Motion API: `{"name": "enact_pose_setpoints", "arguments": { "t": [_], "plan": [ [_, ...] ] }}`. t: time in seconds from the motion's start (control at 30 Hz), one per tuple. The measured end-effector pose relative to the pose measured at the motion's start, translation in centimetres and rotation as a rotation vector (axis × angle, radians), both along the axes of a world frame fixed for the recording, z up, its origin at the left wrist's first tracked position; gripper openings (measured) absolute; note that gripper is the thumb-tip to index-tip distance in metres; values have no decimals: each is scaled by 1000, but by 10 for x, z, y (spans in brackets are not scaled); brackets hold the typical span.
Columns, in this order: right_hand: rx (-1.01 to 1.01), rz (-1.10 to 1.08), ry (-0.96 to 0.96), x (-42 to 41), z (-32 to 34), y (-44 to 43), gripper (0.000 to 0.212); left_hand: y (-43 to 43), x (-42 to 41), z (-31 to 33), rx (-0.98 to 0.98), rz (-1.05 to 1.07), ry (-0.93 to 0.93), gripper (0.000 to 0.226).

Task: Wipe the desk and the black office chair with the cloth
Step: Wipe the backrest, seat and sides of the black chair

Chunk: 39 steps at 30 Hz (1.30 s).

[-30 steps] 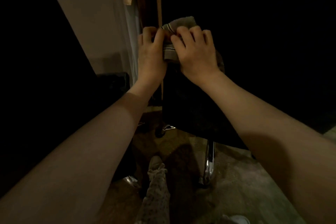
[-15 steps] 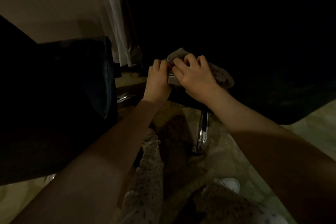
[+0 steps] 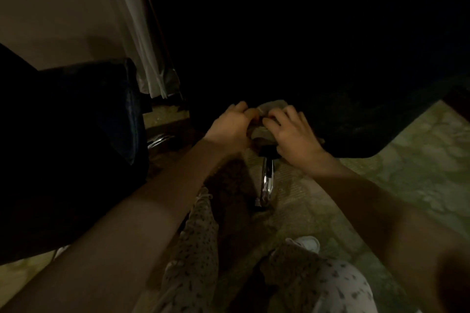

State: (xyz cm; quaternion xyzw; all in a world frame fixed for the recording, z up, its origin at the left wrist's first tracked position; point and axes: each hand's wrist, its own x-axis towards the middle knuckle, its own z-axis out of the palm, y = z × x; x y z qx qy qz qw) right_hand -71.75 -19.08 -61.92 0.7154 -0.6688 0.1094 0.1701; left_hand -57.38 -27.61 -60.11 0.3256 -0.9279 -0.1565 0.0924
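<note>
The left hand (image 3: 230, 126) and right hand (image 3: 292, 136) curl their fingers into the cloth (image 3: 263, 132) bunched beneath them on the black office chair (image 3: 356, 122) edge, where a loosened grip in the gloom could let it slide floorward.

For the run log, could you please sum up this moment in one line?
left hand: grips cloth | right hand: grips cloth | cloth: at edge of black chair, above chrome leg

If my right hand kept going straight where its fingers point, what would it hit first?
The cloth under the right hand; just beyond, probably the left hand, though dim light blurs depth.
</note>
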Motion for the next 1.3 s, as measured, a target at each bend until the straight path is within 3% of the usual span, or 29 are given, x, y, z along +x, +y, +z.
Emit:
{"name": "enact_pose_setpoints", "arguments": {
  "t": [0.13, 0.23, 0.37, 0.6, 0.73, 0.9, 1.1, 1.2, 1.3],
  "plan": [
    [-265, 74, -60, -19, 41, 1, 72, 2, -11, 41, -403, -19, 271, 42],
    [-343, 88, 64, -34, 61, -4, 66, -4, -18, 52, -559, -27, 380, 38],
    [-256, 55, 171, -49, 46, -6, 76, -4, -27, 42, -456, -30, 229, 48],
    [-93, 106, 27, -44, -19, -5, 90, -5, -26, -11, -272, -57, 23, 48],
    [32, 70, -64, -33, -53, -10, 74, -10, -28, -43, -143, -33, -90, 41],
    [381, -61, -190, -7, -55, -7, 55, -4, -23, -51, 13, 35, -242, 44],
    [546, -145, -453, 0, -38, 8, 56, 9, -10, -30, 101, 2, -236, 39],
    [469, -214, -675, -3, -21, 27, 56, 16, -8, -12, 226, 23, -163, 31],
    [390, -304, -886, -9, 2, 48, 53, 26, -7, 9, 307, 77, -83, 38]
  ]
}}
